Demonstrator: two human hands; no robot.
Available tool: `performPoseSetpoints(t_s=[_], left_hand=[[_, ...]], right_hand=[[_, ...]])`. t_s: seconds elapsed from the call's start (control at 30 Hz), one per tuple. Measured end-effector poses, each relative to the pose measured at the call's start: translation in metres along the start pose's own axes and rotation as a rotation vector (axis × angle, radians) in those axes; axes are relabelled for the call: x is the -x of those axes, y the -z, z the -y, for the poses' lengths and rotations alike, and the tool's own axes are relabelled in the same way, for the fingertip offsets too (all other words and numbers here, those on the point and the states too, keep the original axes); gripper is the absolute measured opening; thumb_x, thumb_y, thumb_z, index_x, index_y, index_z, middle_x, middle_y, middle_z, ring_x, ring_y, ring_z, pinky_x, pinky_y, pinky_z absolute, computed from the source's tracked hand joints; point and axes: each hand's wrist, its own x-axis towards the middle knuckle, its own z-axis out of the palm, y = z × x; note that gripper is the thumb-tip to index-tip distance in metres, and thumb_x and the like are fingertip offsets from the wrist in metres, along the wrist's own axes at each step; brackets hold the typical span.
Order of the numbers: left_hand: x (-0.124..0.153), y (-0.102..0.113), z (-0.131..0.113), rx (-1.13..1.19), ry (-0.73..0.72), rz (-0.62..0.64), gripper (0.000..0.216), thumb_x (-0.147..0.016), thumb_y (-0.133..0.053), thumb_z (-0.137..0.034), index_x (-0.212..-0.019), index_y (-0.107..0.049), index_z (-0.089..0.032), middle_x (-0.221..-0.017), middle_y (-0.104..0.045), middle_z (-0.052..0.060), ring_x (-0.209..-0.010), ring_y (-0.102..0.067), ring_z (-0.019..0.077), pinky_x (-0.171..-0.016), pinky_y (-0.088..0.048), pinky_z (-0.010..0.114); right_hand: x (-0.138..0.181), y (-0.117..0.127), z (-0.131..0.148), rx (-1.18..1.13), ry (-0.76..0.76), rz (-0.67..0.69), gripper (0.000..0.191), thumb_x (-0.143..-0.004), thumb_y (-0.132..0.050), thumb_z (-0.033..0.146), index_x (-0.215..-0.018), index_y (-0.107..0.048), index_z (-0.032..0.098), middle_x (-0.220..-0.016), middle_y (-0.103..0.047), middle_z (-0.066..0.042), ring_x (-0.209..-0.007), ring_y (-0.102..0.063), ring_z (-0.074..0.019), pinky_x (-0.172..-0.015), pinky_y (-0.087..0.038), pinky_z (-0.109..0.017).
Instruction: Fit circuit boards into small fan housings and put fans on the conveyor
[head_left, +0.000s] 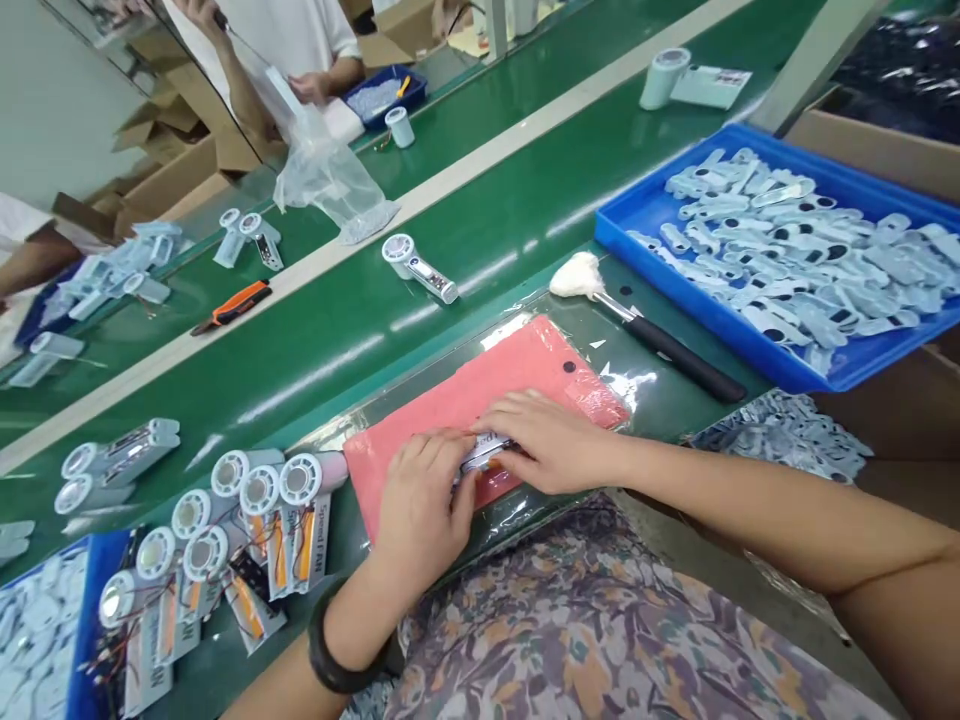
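Note:
Both my hands press on a small handheld fan part (486,450) that lies on a pink mat (480,385) at the near edge of the green bench. My left hand (424,500) curls over its left end, fingers closed on it. My right hand (544,440) covers its right end with fingers bent down over it. Only a silver strip with printed letters shows between the hands. A dark bangle sits on my left wrist.
Several unfinished fans with loose wires (225,540) lie at the left. A blue tray of pale shells (787,250) stands at the right, a brush (645,330) beside it. One finished fan (416,265) rides the green belt. Another person (300,60) handles a plastic bag opposite.

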Motion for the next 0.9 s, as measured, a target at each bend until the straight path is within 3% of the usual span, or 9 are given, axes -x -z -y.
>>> performPoseSetpoints(t_s=[0.1,0.2,0.33,0.43,0.5,0.6,0.7,0.8,0.9], left_hand=[[-0.001,-0.002,-0.002,0.003,0.064,0.051,0.020,-0.098,-0.051,-0.018,-0.116,-0.062,-0.020,-0.111,-0.074,0.008,-0.103,-0.067,0.0271,-0.090,-0.056,0.045],[-0.004,0.001,-0.007,-0.089,0.039,0.091,0.025,-0.095,-0.059,-0.020,-0.119,-0.062,-0.019,-0.116,-0.073,0.010,-0.115,-0.064,0.0312,-0.097,-0.054,0.050],[-0.014,0.014,-0.005,-0.353,-0.044,0.168,0.025,-0.086,-0.068,-0.021,-0.111,-0.067,-0.019,-0.105,-0.072,0.010,-0.099,-0.066,0.0319,-0.082,-0.056,0.047],[-0.043,0.035,0.025,-0.509,-0.145,0.224,0.020,-0.087,-0.058,-0.012,-0.100,-0.070,-0.020,-0.093,-0.072,0.008,-0.086,-0.068,0.0288,-0.076,-0.055,0.044],[-0.074,0.052,0.059,-0.630,-0.172,0.167,0.025,-0.090,-0.051,-0.010,-0.098,-0.072,-0.020,-0.093,-0.073,0.009,-0.093,-0.069,0.0320,-0.084,-0.056,0.049],[-0.126,0.069,0.110,-0.758,-0.114,-0.010,0.038,-0.096,-0.037,-0.011,-0.097,-0.074,-0.017,-0.113,-0.073,0.018,-0.126,-0.060,0.0427,-0.102,-0.047,0.067],[-0.157,0.069,0.145,-0.634,0.009,-0.027,0.047,-0.094,-0.032,-0.007,-0.105,-0.076,-0.017,-0.125,-0.070,0.022,-0.129,-0.059,0.0479,-0.095,-0.050,0.070],[-0.152,0.066,0.160,-0.538,0.085,0.075,0.057,-0.086,-0.036,-0.003,-0.130,-0.070,-0.018,-0.135,-0.067,0.023,-0.125,-0.064,0.0438,-0.091,-0.057,0.059],[-0.112,0.080,0.174,-0.556,0.158,0.142,0.064,-0.088,-0.038,-0.006,-0.147,-0.058,-0.021,-0.150,-0.057,0.021,-0.132,-0.062,0.0366,-0.100,-0.056,0.050]], right_hand=[[-0.003,-0.002,-0.001,-0.012,-0.018,0.008,0.034,-0.097,-0.055,0.024,-0.129,-0.065,0.018,-0.119,-0.070,-0.011,-0.114,-0.059,-0.0289,-0.100,-0.045,-0.050],[-0.004,-0.003,-0.002,-0.058,-0.016,0.008,0.031,-0.097,-0.057,0.025,-0.126,-0.067,0.020,-0.120,-0.071,-0.011,-0.114,-0.061,-0.0273,-0.102,-0.046,-0.050],[0.004,0.001,-0.003,-0.099,0.016,-0.116,0.041,-0.097,-0.060,0.028,-0.138,-0.061,0.020,-0.140,-0.064,-0.012,-0.131,-0.056,-0.0261,-0.113,-0.043,-0.049],[0.021,0.021,-0.012,-0.026,0.007,-0.289,0.047,-0.098,-0.060,0.030,-0.143,-0.057,0.020,-0.147,-0.059,-0.013,-0.138,-0.052,-0.0252,-0.116,-0.043,-0.049],[0.035,0.045,-0.024,0.113,-0.068,-0.403,0.041,-0.099,-0.058,0.029,-0.140,-0.059,0.021,-0.143,-0.063,-0.013,-0.133,-0.055,-0.0258,-0.114,-0.046,-0.050],[0.054,0.094,-0.054,0.376,-0.331,-0.547,0.032,-0.101,-0.055,0.027,-0.130,-0.066,0.022,-0.130,-0.068,-0.012,-0.122,-0.061,-0.0277,-0.107,-0.050,-0.052],[0.060,0.141,-0.092,0.567,-0.586,-0.654,0.022,-0.098,-0.058,0.028,-0.114,-0.072,0.022,-0.111,-0.071,-0.013,-0.110,-0.065,-0.0312,-0.097,-0.054,-0.055],[0.049,0.171,-0.122,0.590,-0.566,-0.691,0.017,-0.097,-0.061,0.031,-0.093,-0.072,0.018,-0.095,-0.070,-0.015,-0.100,-0.066,-0.0312,-0.092,-0.054,-0.055],[0.031,0.181,-0.141,0.511,-0.398,-0.699,0.043,-0.097,-0.059,0.050,-0.065,-0.060,0.021,-0.070,-0.062,-0.008,-0.084,-0.066,-0.0241,-0.082,-0.053,-0.044]])
